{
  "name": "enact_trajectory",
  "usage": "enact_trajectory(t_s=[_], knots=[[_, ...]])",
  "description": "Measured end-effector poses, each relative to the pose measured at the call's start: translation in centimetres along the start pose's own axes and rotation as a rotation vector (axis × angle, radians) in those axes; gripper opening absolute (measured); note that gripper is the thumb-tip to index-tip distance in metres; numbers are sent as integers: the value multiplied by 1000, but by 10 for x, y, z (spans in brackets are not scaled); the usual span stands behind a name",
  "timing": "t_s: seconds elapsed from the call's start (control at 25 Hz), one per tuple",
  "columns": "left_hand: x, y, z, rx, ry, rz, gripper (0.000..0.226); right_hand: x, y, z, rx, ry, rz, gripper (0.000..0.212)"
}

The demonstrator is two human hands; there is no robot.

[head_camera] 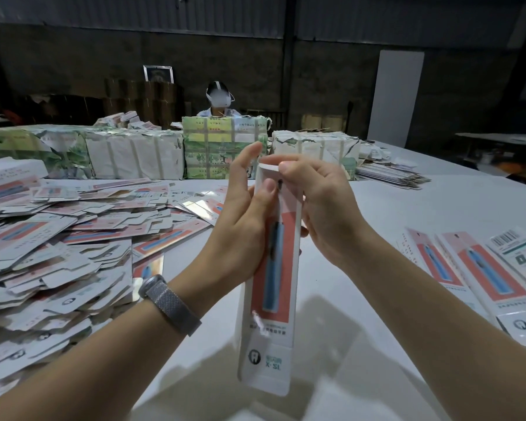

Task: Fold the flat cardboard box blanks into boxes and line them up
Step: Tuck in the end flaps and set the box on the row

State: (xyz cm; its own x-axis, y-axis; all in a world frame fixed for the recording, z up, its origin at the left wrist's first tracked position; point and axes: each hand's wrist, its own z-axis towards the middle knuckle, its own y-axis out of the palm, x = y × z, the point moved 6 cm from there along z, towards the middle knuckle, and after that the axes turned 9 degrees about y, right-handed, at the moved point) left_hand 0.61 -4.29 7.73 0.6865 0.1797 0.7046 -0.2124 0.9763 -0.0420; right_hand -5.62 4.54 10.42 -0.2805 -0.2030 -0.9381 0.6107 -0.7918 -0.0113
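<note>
White tabletop [392, 205] carries everything. Wrapped bundles [134, 153] are stacked along its far side; another person is seated behind them. A big loose heap of flat blanks [52, 247] is spread on the left. Finished boxes [480, 268] are laid side by side at the right edge, touching or nearly so. A thin stack of flats [389, 173] is seen far right, near the bundles.

One box [271, 268] is held upright in the air over the tabletop, centre, already opened into a tube. Bottom end looks closed, though that is a judgement; top flap [269, 168] is not yet tucked.

Left hand [246, 214] is wrapped round the upper body of the box, thumb pressed on its face, index finger sticking up free. Right hand [319, 208] has its fingers [289, 168] curled over the top flap, pinching it down. A watch [170, 303] is worn on the left wrist.

Step in hand: top closure. Next move likely needed: flap bent over and its tongue slid inside while the tube is kept square, then the box set down beside the row at right.
</note>
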Motion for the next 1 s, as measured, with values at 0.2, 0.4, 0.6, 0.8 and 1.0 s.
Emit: enact_trajectory(t_s=[0.2,0.4,0.6,0.8,1.0], knots=[[-3,0,0,-3,-36,46,45,-1,-5,4,54,-39,3,22],[-1,7,0,-105,20,49,46,-5,-19,4,156,-88,-3,25],[3,5,1,-74,22,52,45,-4,-16,4,68,-76,-29,27],[6,3,1,-57,36,91,39,-15,-14,1,119,-249,-212,25],[9,5,1,-47,7,51,39,-24,-20,3,97,-330,-365,27]])
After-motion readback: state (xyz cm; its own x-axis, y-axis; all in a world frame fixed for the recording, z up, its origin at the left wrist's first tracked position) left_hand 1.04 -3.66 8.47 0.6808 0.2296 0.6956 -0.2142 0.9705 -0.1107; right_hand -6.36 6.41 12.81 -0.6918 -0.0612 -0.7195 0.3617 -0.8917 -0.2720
